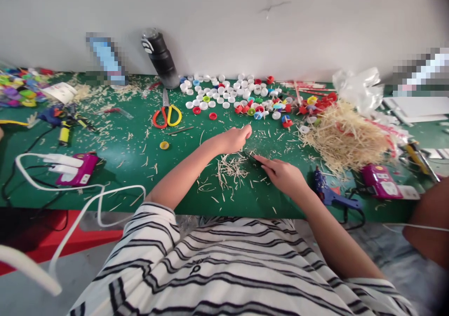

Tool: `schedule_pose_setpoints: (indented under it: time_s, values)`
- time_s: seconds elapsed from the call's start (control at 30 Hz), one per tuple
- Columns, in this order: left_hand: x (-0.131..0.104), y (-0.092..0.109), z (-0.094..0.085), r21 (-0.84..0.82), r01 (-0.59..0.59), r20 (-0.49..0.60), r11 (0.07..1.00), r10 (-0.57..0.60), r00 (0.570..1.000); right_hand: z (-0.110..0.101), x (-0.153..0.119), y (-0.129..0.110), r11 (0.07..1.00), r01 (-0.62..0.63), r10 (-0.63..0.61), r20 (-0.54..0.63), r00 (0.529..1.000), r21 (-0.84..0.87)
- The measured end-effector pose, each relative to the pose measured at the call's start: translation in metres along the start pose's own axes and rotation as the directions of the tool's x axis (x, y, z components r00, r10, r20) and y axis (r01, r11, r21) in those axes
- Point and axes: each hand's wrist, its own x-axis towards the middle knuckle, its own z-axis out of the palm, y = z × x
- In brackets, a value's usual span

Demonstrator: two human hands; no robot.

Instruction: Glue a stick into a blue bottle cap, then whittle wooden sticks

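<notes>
Over the middle of the green table my left hand (237, 139) is closed, its fingers curled. What it pinches, if anything, is too small to make out. My right hand (283, 175) grips a thin dark knife-like tool (251, 157), index finger stretched along it and tip pointing toward the left hand. Below both hands lies a loose pile of short pale wood slivers (231, 170). Scissors with red and yellow handles (167, 115) rest left of my left hand, and a yellow bottle cap (164, 145) is nearer to me.
Many white and coloured caps (228, 94) spread along the back beside a black bottle (161, 59). Right are a straw-like heap (347, 136), a blue glue gun (333, 197) and a purple power block (380, 181). Another purple block (79, 168) with white cables sits left. Another person's limb shows at right.
</notes>
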Motion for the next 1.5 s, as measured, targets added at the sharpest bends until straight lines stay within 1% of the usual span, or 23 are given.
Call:
schedule_pose_setpoints:
  time_s: [0.13, 0.3, 0.43, 0.63, 0.83, 0.93, 1.03, 1.1, 1.17, 1.23, 1.3, 1.33, 1.37, 1.43, 1.5]
  values:
    - [0.001, -0.002, 0.001, 0.008, -0.002, 0.003, 1.000, 0.002, 1.000, -0.003, 0.001, -0.010, 1.000, 0.005, -0.005, -0.036, 0.999, -0.016]
    - [-0.001, 0.002, -0.001, 0.048, 0.010, -0.003, 0.999, -0.010, 1.000, -0.007, 0.008, -0.024, 0.998, -0.011, 0.012, 0.008, 1.000, -0.070]
    - [-0.001, 0.002, 0.000, 0.049, -0.010, -0.008, 0.999, 0.011, 1.000, -0.005, 0.008, -0.026, 0.999, -0.017, 0.017, -0.011, 1.000, -0.043]
    - [0.002, -0.002, 0.007, 0.115, -0.042, -0.034, 0.992, 0.046, 0.998, 0.001, 0.008, -0.029, 0.993, -0.104, 0.105, 0.022, 0.994, -0.055]
    - [0.003, 0.000, 0.008, 0.180, -0.067, -0.055, 0.981, 0.078, 0.995, -0.003, 0.001, -0.028, 0.993, -0.121, 0.121, 0.088, 0.989, -0.011]
    - [0.002, -0.002, 0.005, 0.189, -0.046, -0.072, 0.981, 0.060, 0.996, -0.004, -0.005, -0.027, 0.991, -0.134, 0.133, 0.097, 0.986, 0.002]
    - [0.000, -0.003, 0.001, 0.154, -0.017, -0.075, 0.988, 0.029, 0.997, -0.001, -0.007, -0.026, 0.991, -0.128, 0.125, 0.085, 0.988, 0.026]
    - [-0.001, -0.001, -0.001, 0.136, 0.001, -0.061, 0.991, 0.007, 0.998, 0.001, -0.007, -0.023, 0.990, -0.117, 0.113, 0.061, 0.992, 0.076]
    - [-0.002, 0.002, -0.003, 0.115, 0.020, -0.046, 0.993, -0.015, 0.999, 0.003, -0.006, -0.019, 0.972, -0.094, 0.092, 0.016, 0.996, 0.216]
    - [-0.002, 0.004, -0.004, 0.076, 0.037, -0.034, 0.996, -0.035, 0.999, 0.006, -0.004, -0.015, 0.898, -0.046, 0.080, -0.061, 0.995, 0.437]
    - [-0.001, 0.004, -0.005, 0.025, 0.054, -0.030, 0.998, -0.053, 0.998, 0.008, -0.001, -0.012, 0.758, -0.003, 0.113, -0.126, 0.986, 0.652]
    - [-0.001, 0.004, -0.004, 0.005, 0.058, -0.037, 0.998, -0.057, 0.998, 0.009, 0.000, -0.011, 0.671, 0.002, 0.144, -0.133, 0.981, 0.742]
    - [0.000, 0.003, -0.004, -0.010, 0.057, -0.044, 0.998, -0.057, 0.997, 0.009, 0.002, -0.010, 0.573, -0.005, 0.179, -0.119, 0.977, 0.819]
    - [0.000, 0.002, -0.002, -0.023, 0.053, -0.059, 0.998, -0.054, 0.997, 0.008, 0.006, -0.011, 0.360, -0.031, 0.229, -0.056, 0.972, 0.933]
    - [0.001, 0.002, 0.000, -0.028, 0.048, -0.060, 0.998, -0.050, 0.997, 0.006, 0.011, -0.011, 0.174, -0.034, 0.239, -0.009, 0.971, 0.984]
